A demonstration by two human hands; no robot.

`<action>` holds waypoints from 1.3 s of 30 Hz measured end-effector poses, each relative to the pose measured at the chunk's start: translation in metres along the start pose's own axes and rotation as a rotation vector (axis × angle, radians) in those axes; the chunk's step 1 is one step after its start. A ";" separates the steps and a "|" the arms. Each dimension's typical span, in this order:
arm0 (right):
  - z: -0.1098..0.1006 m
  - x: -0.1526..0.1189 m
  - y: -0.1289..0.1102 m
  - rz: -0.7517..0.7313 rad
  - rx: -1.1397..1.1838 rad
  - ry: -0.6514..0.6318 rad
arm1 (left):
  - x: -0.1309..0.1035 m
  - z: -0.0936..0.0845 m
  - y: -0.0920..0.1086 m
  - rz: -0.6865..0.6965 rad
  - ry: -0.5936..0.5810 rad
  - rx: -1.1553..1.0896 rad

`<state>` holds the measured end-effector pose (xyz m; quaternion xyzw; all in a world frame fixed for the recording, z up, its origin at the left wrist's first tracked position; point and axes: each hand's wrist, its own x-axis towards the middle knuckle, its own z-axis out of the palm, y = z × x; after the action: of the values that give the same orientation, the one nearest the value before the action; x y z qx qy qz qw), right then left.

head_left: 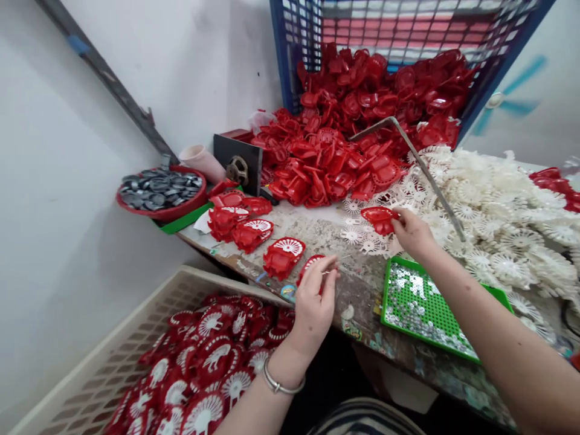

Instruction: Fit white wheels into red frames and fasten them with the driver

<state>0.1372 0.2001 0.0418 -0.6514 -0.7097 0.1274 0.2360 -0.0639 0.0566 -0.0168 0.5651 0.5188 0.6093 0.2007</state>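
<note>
My right hand (411, 232) pinches a red plastic part (379, 220) by its edge, above the table beside the white pieces. My left hand (317, 289) is nearer the table's front edge, its fingers curled and their tips close together; whatever they hold, if anything, is too small to make out. Partly hidden behind those fingers lies a red part with a white insert (309, 264). To its left sits a stack of red parts (284, 257) topped by a white spoked piece (290, 246). More red stacks (252, 234) stand farther left.
A green tray (453, 314) holds small silvery pieces. White spoked pieces (502, 211) are heaped right, below a bent metal rod (426, 169). Red parts (335, 157) spill from a blue crate (290, 66). A red bowl (158, 211) and a pale crate (109, 356) stand left.
</note>
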 end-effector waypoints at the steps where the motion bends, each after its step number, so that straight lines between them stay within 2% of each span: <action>1: -0.004 -0.009 0.001 -0.009 0.061 0.004 | -0.004 0.006 0.003 -0.100 -0.057 -0.139; 4: -0.006 -0.038 0.007 -0.028 0.245 0.002 | -0.011 0.026 0.010 -0.363 -0.206 -0.458; 7: -0.004 -0.060 0.018 0.015 0.423 0.024 | -0.015 0.041 0.013 -0.526 -0.285 -0.578; 10: -0.009 -0.082 0.021 0.088 0.617 0.011 | -0.018 0.047 0.017 -0.588 -0.316 -0.643; 12: -0.014 -0.103 0.015 0.113 0.738 -0.045 | -0.020 0.048 0.021 -0.605 -0.314 -0.698; 16: -0.013 -0.154 -0.013 0.261 1.150 -0.284 | -0.025 0.049 0.032 -0.601 -0.279 -0.818; 18: -0.007 -0.174 -0.023 0.338 1.334 -0.381 | -0.030 0.050 0.038 -0.634 -0.328 -0.866; 20: -0.001 -0.187 -0.025 0.364 1.386 -0.434 | -0.035 0.050 0.041 -0.688 -0.378 -0.898; 22: 0.002 -0.192 -0.020 0.343 1.329 -0.489 | -0.039 0.046 0.042 -0.698 -0.347 -0.888; 25: 0.002 -0.187 -0.008 0.175 1.031 -0.496 | -0.039 0.031 0.036 -0.618 -0.185 -0.788; 28: 0.008 -0.166 -0.004 -0.122 0.560 -0.353 | -0.035 0.005 0.026 -0.569 -0.066 -0.688; 30: 0.020 -0.146 -0.006 -0.268 0.340 -0.272 | -0.035 -0.013 0.022 -0.589 -0.038 -0.675; 32: 0.037 -0.126 -0.012 -0.343 0.248 -0.247 | -0.041 -0.028 0.021 -0.644 -0.079 -0.703; 34: 0.056 -0.109 -0.019 -0.393 0.184 -0.254 | -0.055 -0.037 0.021 -0.728 -0.180 -0.737; 37: 0.075 -0.096 -0.025 -0.456 0.083 -0.281 | -0.087 -0.039 0.021 -0.898 -0.380 -0.749; 39: 0.080 -0.094 -0.026 -0.489 0.030 -0.297 | -0.108 -0.036 0.018 -1.000 -0.491 -0.719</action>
<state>0.0787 0.1143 -0.0300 -0.4318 -0.8705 0.1711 0.1629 -0.0593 -0.0544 -0.0472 0.2764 0.4221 0.4317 0.7477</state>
